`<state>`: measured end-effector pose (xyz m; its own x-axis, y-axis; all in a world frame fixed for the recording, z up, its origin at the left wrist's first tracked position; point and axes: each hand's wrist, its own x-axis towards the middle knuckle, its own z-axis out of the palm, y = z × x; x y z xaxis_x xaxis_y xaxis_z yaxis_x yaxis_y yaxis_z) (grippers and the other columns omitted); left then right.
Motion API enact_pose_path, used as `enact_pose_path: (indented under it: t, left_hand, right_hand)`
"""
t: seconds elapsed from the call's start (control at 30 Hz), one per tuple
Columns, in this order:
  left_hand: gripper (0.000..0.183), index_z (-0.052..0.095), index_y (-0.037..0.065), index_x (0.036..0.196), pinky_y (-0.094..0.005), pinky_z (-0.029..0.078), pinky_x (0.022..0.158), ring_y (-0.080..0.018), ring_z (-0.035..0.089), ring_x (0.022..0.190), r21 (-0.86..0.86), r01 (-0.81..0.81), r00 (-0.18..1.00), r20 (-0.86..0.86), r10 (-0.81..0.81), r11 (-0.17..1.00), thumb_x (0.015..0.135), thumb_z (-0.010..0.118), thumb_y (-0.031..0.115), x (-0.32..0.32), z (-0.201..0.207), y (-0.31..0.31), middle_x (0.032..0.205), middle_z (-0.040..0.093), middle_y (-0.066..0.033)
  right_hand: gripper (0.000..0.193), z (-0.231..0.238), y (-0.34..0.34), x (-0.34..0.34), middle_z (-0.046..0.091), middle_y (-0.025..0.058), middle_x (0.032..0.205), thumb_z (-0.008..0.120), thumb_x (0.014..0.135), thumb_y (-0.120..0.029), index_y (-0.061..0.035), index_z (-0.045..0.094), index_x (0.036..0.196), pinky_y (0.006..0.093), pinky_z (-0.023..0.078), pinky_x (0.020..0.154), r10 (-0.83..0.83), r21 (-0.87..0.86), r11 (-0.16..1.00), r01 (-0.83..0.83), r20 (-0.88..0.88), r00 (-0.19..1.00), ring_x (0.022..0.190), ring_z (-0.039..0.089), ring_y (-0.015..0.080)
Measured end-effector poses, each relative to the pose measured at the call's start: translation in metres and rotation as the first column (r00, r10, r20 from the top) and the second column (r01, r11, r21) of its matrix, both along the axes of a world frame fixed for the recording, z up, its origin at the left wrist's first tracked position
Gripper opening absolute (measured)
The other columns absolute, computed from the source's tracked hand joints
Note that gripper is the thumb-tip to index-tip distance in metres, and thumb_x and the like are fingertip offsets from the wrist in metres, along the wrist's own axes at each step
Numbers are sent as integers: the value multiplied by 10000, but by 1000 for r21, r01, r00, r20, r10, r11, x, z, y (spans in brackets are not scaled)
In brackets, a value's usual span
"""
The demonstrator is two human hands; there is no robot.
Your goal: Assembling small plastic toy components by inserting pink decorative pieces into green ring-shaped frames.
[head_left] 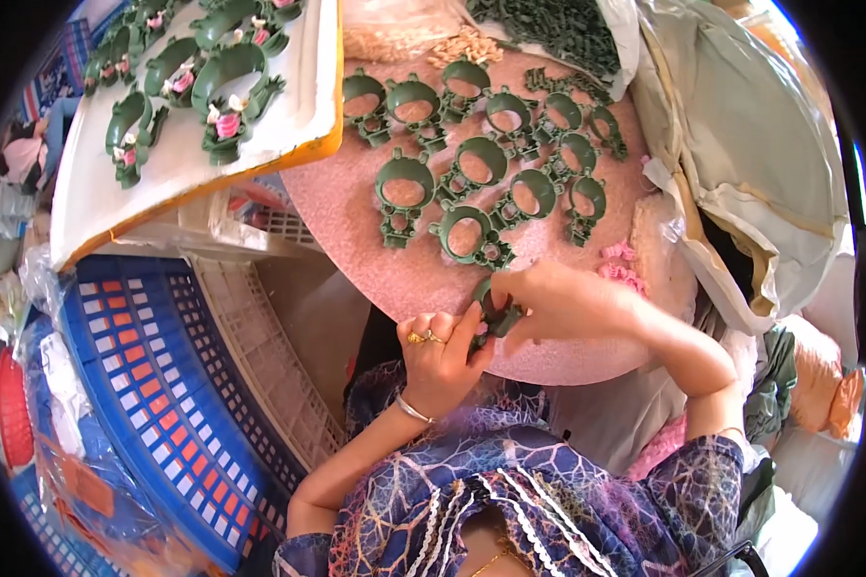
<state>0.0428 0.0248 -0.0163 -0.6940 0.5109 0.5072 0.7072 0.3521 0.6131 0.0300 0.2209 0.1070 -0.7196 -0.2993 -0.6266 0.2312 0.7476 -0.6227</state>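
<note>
Left hand: I am gripping a green piece [506,320] between the thumb and fingers of my left hand [440,354], with a touch of pink showing near the thumb.
Right hand: my right hand [563,300] is bending its fingers over the same piece; blur is hiding the fingertips, so I cannot tell whether they are pinching anything.
Held piece: it is sitting between my two hands, by the near edge of the round pink worktop [342,226].
Ring pieces: more green rings [403,183] are lying just beyond my hands.
Pink bits: small pink pieces [625,279] are lying beyond my right forearm, within easy reach.
Tray: beyond my left hand and to its left, a white tray [293,106] is carrying green rings with pink and white flowers [227,125].
Good handling: I should be bracing the ring with my left hand and leaving the finer work to my right; I am judging the rim thin, so I should be pressing lightly, squarely, without twisting it.
</note>
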Motion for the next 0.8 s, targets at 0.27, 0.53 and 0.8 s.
enact_pose_path:
  t: [0.27,0.53,0.8]
  left_hand:
    - [492,685,57,1108,-373,345,796,-204,516,802,8,34,999,-5,-34,999,648,829,157,0,6,4,834,544,-8]
    - [507,679,63,1114,-364,338,821,-186,526,831,1,10,1000,5,-10,1000,640,837,148,0,2,1,837,574,29]
    - [488,685,95,1106,-383,347,833,-216,534,856,-20,-67,997,41,68,998,646,824,179,4,1,-1,849,552,-13]
  right_hand:
    - [315,-39,180,-121,672,138,692,702,869,-347,-34,730,846,368,522,631,-231,167,721,672,-857,461,640,665,276]
    - [468,-76,188,-169,685,187,735,763,727,-502,-36,707,734,456,534,677,-198,374,658,654,-752,629,748,675,387]
    - [210,-21,98,-78,699,94,872,568,951,-125,-14,658,1106,325,526,683,-409,-204,908,367,-624,666,755,650,168]
